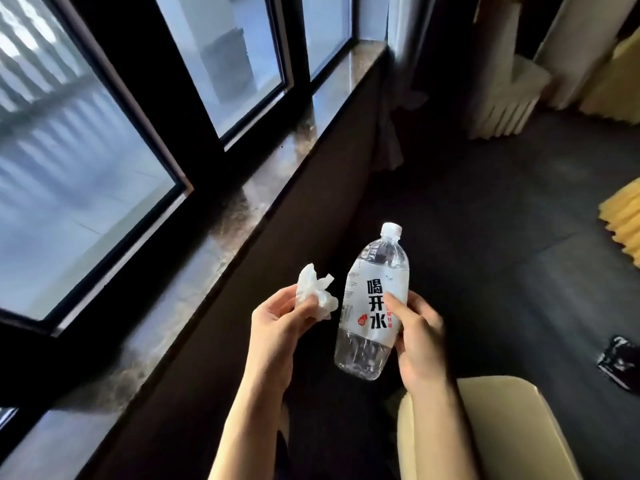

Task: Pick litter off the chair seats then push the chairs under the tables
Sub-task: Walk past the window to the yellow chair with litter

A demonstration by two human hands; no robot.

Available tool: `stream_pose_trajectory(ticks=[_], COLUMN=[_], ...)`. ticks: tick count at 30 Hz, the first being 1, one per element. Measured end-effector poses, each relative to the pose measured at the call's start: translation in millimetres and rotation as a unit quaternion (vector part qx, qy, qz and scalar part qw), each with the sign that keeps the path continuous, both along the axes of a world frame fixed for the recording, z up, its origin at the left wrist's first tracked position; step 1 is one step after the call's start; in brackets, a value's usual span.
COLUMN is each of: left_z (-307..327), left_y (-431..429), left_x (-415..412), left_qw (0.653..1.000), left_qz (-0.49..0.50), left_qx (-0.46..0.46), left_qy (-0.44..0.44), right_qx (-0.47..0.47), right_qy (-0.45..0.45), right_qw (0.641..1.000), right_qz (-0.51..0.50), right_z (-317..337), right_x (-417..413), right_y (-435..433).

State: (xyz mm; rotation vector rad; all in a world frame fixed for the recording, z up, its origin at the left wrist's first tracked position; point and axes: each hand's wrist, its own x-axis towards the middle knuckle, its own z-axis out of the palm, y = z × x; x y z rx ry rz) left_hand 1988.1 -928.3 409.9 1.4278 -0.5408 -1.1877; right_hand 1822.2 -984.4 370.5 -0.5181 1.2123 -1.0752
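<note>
My left hand (277,327) pinches a crumpled white tissue (316,292) between thumb and fingers. My right hand (417,336) grips a clear plastic water bottle (372,303) with a white cap and a white label with black characters, held upright and tilted slightly right. Both are held in front of me above the dark floor, beside the window sill. A cream padded chair (502,431) shows at the bottom right, partly under my right forearm.
A marble window sill (263,188) and dark-framed windows run along the left. A chair in a white skirted cover (502,98) stands at the far right, with yellow pleated cloth (621,220) at the right edge. A dark packet (621,362) lies on the grey carpet.
</note>
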Motion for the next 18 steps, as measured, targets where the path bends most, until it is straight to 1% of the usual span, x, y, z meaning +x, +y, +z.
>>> stream_pose_trajectory(ticks=[4, 9, 13, 18], left_z=[0, -7, -15, -9], left_y=[-54, -138, -224, -317], left_x=[0, 1, 2, -3], left_qw=[0.999, 0.995, 0.985, 0.973], left_qz=[-0.040, -0.098, -0.168, -0.224], left_qx=[0.002, -0.007, -0.027, -0.053], left_qy=[-0.021, -0.018, -0.007, 0.010], right_qx=[-0.005, -0.015, -0.030, -0.043], right_qy=[0.008, 0.020, 0.035, 0.069], right_qw=[0.999, 0.995, 0.986, 0.971], right_qz=[-0.046, -0.099, -0.161, -0.226], right_z=[5, 4, 4, 25], right_x=[-8, -14, -15, -25], right_y=[-37, -94, -154, -239])
